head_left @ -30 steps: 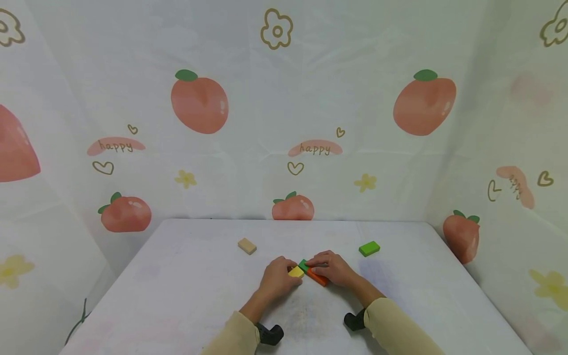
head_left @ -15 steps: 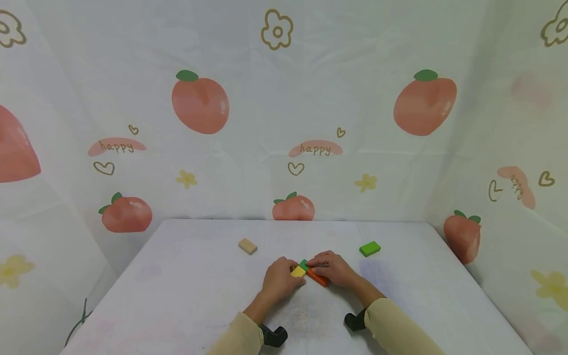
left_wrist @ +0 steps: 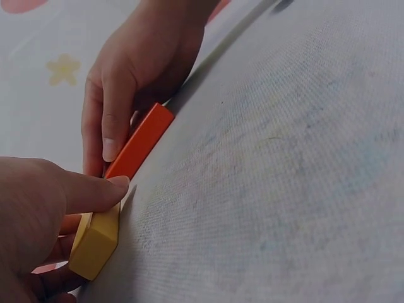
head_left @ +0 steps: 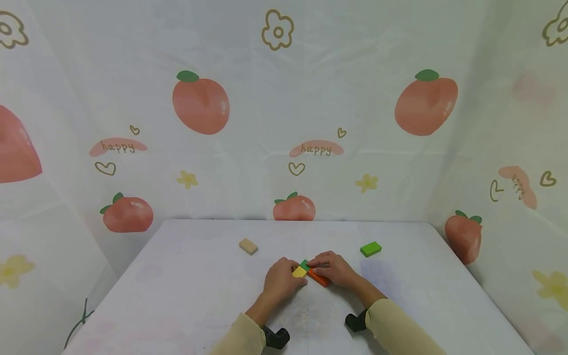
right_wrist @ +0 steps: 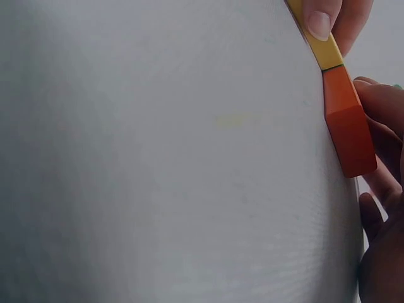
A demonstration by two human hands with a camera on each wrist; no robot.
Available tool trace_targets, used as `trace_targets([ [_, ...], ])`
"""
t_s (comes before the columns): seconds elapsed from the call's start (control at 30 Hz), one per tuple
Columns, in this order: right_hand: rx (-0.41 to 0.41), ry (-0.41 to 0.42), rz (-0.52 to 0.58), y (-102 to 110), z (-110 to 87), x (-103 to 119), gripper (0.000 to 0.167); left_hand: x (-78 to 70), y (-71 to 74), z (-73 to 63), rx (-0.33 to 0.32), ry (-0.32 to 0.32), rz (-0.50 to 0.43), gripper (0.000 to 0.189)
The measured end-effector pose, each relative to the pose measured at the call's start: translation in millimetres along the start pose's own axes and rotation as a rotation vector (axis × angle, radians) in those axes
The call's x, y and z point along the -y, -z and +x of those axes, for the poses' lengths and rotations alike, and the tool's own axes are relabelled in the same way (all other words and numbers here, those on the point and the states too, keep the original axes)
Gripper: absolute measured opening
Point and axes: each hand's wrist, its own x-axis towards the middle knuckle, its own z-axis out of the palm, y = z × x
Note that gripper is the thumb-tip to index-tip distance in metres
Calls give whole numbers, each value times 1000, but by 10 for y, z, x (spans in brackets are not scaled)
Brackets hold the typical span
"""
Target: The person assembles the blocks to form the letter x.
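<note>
Near the middle of the table in the head view, my left hand (head_left: 279, 280) pinches a yellow block (head_left: 300, 272) between thumb and fingers. Its corner meets a small green block (head_left: 304, 265) and the end of an orange block (head_left: 318, 278). My right hand (head_left: 336, 269) holds the orange block from its far side, a fingertip reaching over the green one. In the left wrist view the left thumb lies along the top of the yellow block (left_wrist: 96, 245). The right wrist view shows the orange block (right_wrist: 349, 129) in line with the yellow one, a thin green strip between them.
A plain wooden block (head_left: 248, 246) lies farther back to the left on the white table (head_left: 186, 296). A light green block (head_left: 371, 249) is back to the right. Patterned cloth (head_left: 248, 98) hangs behind the table and at its sides.
My left hand has slid the yellow block slightly to the right, up against the green and orange blocks. My right hand has stayed nearly still.
</note>
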Motion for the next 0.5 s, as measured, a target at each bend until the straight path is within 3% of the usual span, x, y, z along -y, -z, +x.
trace_targets([
  [0.5, 33, -1, -34, 37, 33, 49, 21, -39, 20, -1, 7, 12, 32, 47],
])
